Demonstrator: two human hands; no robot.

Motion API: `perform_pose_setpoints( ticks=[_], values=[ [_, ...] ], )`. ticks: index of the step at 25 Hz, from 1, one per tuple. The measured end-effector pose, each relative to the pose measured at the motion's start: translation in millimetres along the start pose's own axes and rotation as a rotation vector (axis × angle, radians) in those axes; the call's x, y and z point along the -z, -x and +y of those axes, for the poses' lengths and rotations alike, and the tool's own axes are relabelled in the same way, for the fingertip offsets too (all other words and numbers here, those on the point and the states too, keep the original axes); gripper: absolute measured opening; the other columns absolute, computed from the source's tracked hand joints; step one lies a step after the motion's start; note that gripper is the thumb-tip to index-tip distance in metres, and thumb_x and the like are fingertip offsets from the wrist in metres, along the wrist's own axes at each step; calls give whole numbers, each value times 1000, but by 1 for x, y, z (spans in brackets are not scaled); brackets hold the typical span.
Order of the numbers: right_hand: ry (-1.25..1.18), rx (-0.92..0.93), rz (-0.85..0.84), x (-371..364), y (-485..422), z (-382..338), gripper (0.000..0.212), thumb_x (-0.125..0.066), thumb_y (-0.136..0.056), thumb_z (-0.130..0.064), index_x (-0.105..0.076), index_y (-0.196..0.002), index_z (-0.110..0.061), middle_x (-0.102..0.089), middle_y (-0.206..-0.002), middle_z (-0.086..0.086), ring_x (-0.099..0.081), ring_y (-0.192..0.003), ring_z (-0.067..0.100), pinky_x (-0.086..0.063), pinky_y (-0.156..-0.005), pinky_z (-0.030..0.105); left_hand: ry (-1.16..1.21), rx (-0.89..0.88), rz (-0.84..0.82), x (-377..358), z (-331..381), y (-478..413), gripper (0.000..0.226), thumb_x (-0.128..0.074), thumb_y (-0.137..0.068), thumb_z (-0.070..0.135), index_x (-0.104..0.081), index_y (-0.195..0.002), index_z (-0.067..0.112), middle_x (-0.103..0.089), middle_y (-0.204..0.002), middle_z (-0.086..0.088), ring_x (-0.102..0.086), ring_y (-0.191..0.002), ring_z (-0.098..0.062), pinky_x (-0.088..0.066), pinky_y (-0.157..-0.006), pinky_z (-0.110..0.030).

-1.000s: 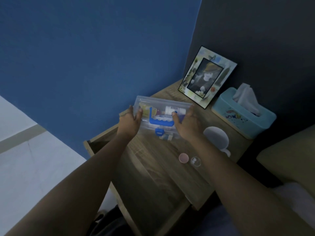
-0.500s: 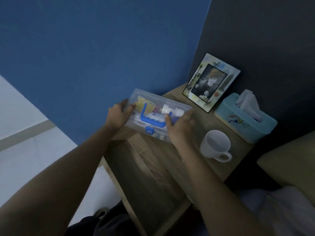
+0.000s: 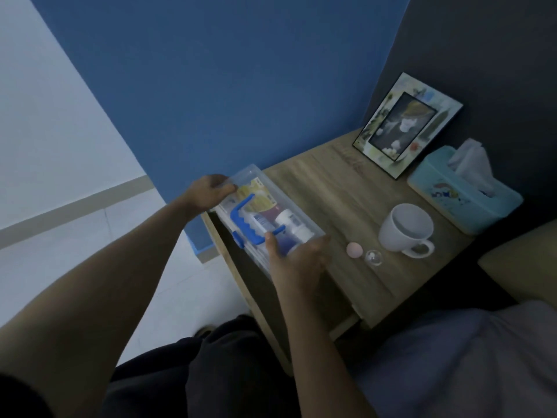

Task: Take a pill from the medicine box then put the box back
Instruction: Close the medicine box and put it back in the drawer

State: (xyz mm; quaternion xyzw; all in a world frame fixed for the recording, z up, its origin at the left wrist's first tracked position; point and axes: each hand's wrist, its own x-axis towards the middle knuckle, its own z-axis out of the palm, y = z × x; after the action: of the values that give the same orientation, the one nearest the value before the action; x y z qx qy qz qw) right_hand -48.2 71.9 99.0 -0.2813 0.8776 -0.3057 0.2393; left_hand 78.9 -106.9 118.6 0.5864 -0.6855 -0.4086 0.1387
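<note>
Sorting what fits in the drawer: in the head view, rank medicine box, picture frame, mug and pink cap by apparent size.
1. medicine box, though it is nearest the camera
2. picture frame, close behind; order unsure
3. mug
4. pink cap

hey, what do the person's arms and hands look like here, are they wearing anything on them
Both forearms are bare as far as the view reaches: no sleeves show. The left hand and right hand wear no gloves, and no watch, bracelet or ring is visible, though the dim light could hide small details. The fingers are uncovered too.
</note>
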Motion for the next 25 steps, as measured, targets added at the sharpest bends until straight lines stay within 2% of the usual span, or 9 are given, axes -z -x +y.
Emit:
perform_pose_setpoints(
  ticks=[4, 9, 13, 20, 25],
  values=[
    [-63, -88, 58, -21, 8, 18, 99, -63, -71, -66, -10, -141, -22, -39, -137, 15, -53, -113, 24, -54, -85, 42, -154, -21, -84, -17, -14, -12, 40, -50, -92, 35, -59, -124, 13, -59, -130, -10, -52, -121, -29, -37, -100, -36],
    [-124, -198, 54, -54, 6, 36, 107, -69, -69, -61, -4, -145, -22, -34, -140, 18, -51, -114, 28, -55, -84, 41, -311, 16, -207, -38, -27, -36, 41, -49, -91, 34, -58, -123, 11, -56, -133, -14, -48, -123, -31, -33, -93, -32],
    [-121, -252, 49, -80, -6, 49, 111, -70, -70, -59, 1, -146, -20, -30, -142, 20, -48, -118, 30, -53, -85, 40, -446, 54, -289, -55, -37, -54, 44, -49, -90, 28, -54, -128, 6, -52, -135, -18, -47, -123, -33, -37, -96, -34],
    [-27, -309, 12, -114, -30, 73, 109, -69, -68, -61, -4, -146, -20, -32, -142, 19, -48, -119, 32, -51, -89, 47, -568, 77, -332, -82, -51, -67, 40, -43, -96, 17, -49, -132, 3, -55, -131, -21, -52, -120, -34, -42, -95, -35],
    [12, -320, -6, -123, -35, 83, 107, -68, -70, -61, -7, -146, -17, -34, -143, 20, -48, -120, 32, -50, -90, 43, -641, 20, -344, -91, -61, -71, 41, -42, -96, 16, -46, -135, 4, -56, -130, -22, -53, -118, -34, -42, -96, -37]
  ],
)
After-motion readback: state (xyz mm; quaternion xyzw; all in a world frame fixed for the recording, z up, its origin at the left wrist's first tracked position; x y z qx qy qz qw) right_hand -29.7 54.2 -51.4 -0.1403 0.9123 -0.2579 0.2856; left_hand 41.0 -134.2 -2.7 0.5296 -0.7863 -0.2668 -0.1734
